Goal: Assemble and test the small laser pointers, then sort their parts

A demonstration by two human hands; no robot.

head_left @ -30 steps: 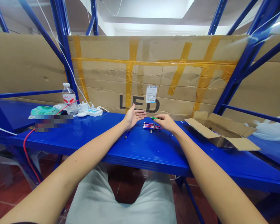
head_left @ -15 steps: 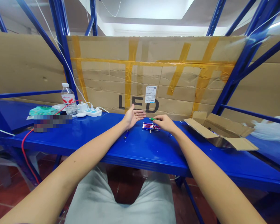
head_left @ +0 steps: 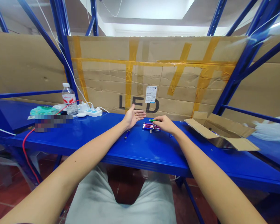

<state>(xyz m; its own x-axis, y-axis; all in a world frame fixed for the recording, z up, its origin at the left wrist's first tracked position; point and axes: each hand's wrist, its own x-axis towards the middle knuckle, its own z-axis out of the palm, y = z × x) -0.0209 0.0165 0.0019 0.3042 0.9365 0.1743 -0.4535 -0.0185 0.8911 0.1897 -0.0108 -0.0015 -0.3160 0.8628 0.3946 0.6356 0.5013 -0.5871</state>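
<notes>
The right hand (head_left: pixel 165 123) is pinching a slim green pen (head_left: pixel 151 120) over the heap of blue-and-red metallic pens (head_left: pixel 149 126) on the blue metal tabletop (head_left: pixel 140 149); the left hand (head_left: pixel 132 116) is hovering open and empty beside it; the sorting seems to be calling for a steady handover.

The green pen (head_left: pixel 152 120) has been lowered slightly by the right hand (head_left: pixel 165 123). It has been brought nearer the pen cluster (head_left: pixel 150 126).

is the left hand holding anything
No, the left hand is open and empty; the right hand pinches a thin green item.
</notes>
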